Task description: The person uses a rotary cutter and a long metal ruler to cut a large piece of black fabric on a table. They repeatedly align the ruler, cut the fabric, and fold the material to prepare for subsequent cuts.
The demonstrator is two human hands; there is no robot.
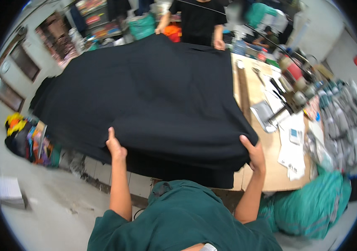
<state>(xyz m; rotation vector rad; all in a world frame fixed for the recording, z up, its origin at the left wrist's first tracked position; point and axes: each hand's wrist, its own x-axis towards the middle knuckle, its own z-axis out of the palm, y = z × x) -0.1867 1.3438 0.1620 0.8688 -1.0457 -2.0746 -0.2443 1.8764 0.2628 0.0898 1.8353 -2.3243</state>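
Left hand (116, 147): forearm stretched far, thumb pointing away, fingers closed on the cloth
Right hand (255, 155): thumb angled far-left, gripping the cloth's right side
Black cloth (153, 92): spread left of the table's (266, 167) bare right part
Co-worker (199, 21): far side, by the cloth

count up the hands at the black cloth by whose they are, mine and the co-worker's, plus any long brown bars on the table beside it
Your hands on the black cloth: 2, left hand and right hand
Co-worker's hands at its far edge: 2
Long brown bar: 1
Total: 5
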